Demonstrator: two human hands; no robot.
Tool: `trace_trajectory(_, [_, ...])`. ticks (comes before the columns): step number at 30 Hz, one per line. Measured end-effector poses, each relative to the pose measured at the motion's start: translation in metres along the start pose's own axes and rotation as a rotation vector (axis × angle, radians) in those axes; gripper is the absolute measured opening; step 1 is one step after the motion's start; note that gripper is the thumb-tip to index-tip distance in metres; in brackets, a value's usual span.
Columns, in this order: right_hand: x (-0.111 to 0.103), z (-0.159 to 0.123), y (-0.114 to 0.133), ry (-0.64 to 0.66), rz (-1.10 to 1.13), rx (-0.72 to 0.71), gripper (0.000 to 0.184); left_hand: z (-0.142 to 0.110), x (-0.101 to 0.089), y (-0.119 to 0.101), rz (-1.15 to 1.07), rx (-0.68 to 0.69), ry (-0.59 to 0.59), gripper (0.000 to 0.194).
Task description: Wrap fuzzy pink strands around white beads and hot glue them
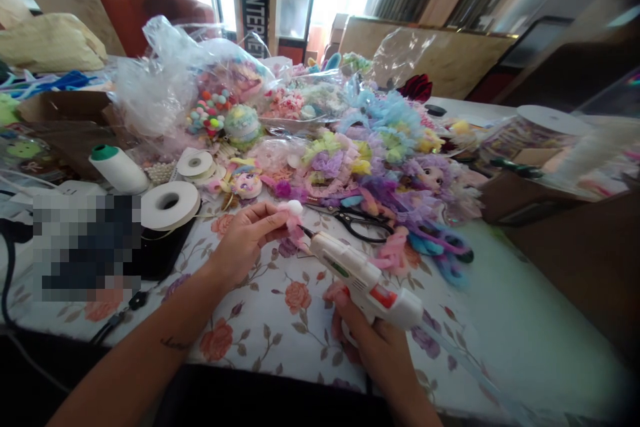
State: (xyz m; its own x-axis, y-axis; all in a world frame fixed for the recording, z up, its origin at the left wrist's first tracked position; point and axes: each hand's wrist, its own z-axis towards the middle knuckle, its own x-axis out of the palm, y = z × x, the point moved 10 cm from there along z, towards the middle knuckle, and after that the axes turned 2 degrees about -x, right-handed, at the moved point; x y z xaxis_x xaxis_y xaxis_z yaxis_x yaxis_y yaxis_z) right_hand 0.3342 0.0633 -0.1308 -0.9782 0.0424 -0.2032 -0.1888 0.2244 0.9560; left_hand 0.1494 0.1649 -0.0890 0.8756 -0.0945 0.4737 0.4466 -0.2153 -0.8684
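Between the fingertips of my left hand (253, 233) is a small pink fluffy piece (294, 223), with a white pom-pom (293, 207) at its top. My right hand (357, 323) is wrapped round the handle of a white hot glue gun (350, 267). Its dark nozzle points up and left, close to the pink piece; whether the two touch I cannot tell. A clear glue stick (465, 363) trails from the gun's back end. Just behind the nozzle lie black-handled scissors (367, 225) on the flowered tablecloth (270, 320).
Fluffy pastel craft pieces (335, 160) and plastic bags (165, 73) heap up across the back. Ribbon spools (175, 205) and a white thread cone (117, 168) stand at left. A cardboard box (575, 240) borders the right side. Cables (10, 273) run along the left edge.
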Motion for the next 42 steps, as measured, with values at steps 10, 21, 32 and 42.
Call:
trace_trajectory(10, [0.002,0.001,-0.003,0.014,-0.016,0.013,0.047,0.003,-0.009,0.003,-0.133,-0.022,-0.048,0.016])
trace_trajectory(21, [0.001,-0.002,0.005,-0.018,0.024,-0.007,0.052,0.002,0.0,0.004,0.015,0.002,0.034,0.016])
trace_trajectory(32, [0.001,0.0,0.001,-0.011,0.0,-0.004,0.045,0.002,0.002,0.008,0.022,-0.022,0.052,0.017])
trace_trajectory(42, [0.002,0.001,-0.003,0.025,-0.023,0.0,0.044,0.003,0.001,0.008,-0.022,-0.033,0.044,0.016])
